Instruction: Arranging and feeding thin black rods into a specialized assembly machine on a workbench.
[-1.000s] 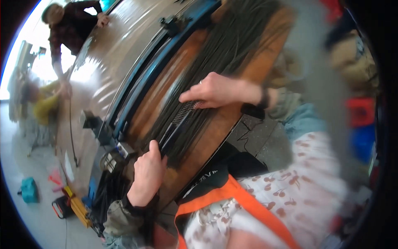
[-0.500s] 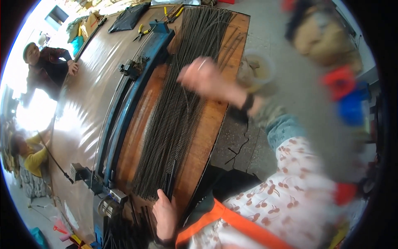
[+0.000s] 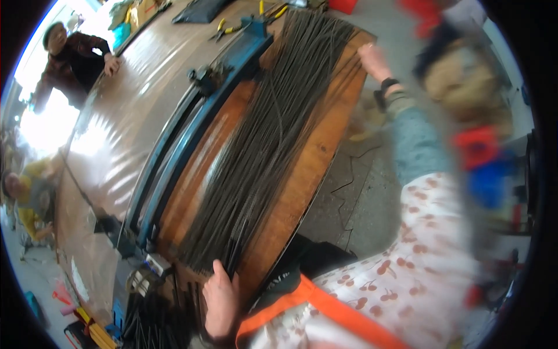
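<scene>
My left hand (image 3: 221, 301) is at the near end of a wooden board, closed around a slim black tube (image 3: 233, 256) with the thumb up. Beside it lies a long, dense bundle of thin dark coiled metal strands (image 3: 250, 151), running away from me. My right hand (image 3: 375, 61) is stretched out to the far right corner of the board, its fingers closed. A few thin loose rods (image 3: 340, 78) lie just left of those fingers. Whatever the right fingers hold is too blurred to make out.
A blue metal bar frame (image 3: 192, 125) runs along the bundle's left side. Black tubes (image 3: 157, 323) are heaped at the near left. Yellow-handled pliers (image 3: 226, 29) lie at the back. Two people stand across the film-covered table (image 3: 131, 99). A red and blue object (image 3: 485, 168) is at right.
My right hand has moved away from above the bundle to the board's far right corner. My left hand stays at the near end with the black tube. The whole view has shifted slightly.
</scene>
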`<state>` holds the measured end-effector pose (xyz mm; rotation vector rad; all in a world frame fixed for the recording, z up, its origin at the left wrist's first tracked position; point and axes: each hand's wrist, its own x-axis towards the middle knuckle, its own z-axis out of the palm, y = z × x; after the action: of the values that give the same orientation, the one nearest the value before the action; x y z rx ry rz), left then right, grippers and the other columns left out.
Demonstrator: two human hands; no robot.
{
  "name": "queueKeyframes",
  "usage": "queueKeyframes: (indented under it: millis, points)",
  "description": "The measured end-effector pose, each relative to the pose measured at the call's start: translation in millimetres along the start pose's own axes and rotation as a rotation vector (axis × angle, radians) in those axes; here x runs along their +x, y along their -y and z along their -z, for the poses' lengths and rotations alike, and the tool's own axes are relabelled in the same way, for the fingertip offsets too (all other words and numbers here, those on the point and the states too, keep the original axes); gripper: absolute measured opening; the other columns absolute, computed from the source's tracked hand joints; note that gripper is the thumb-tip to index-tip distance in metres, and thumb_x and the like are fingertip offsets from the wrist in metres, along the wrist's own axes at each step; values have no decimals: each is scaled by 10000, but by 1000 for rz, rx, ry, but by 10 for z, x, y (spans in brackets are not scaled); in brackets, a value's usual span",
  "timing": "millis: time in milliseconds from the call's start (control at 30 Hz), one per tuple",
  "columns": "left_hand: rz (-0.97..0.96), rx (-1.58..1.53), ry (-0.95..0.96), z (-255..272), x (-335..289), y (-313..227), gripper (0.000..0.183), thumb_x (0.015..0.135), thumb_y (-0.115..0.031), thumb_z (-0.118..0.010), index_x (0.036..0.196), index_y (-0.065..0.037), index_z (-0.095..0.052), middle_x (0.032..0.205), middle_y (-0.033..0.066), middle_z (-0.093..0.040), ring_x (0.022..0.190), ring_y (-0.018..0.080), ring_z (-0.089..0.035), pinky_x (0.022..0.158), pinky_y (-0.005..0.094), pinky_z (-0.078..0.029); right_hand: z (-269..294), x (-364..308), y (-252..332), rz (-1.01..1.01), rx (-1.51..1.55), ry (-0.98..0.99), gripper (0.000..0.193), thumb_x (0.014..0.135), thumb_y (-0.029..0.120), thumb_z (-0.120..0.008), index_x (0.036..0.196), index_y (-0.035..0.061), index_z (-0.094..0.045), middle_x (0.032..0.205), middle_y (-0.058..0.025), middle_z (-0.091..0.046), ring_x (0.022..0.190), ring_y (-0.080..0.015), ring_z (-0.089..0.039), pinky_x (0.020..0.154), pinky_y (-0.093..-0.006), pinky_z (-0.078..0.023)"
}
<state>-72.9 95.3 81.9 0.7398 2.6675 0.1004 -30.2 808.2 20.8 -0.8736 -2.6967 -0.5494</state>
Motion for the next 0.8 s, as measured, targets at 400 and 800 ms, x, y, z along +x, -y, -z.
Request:
queueKeyframes:
  millis: [400, 800]
  points:
    - [-15, -15, 2, 117, -13, -8, 331, 868, -160, -684, 1043, 1, -454, 690, 241, -625, 659, 457, -620, 590, 545, -496, -80, -46, 68, 99, -13, -4, 232, 867, 90, -586, 1094, 55, -557, 954, -166, -650, 999, -376, -630, 788, -480, -547]
    - [-41, -66, -19, 42, 43, 58, 339, 857, -137, -675, 1064, 0, -444, 718, 260, -629, 687, 476, -619, 620, 564, -495, 139, 244, 132, 187, 140, 494, 301, 828, 45, -524, 1076, 36, -696, 1042, -207, -694, 997, -387, -650, 856, -457, -522]
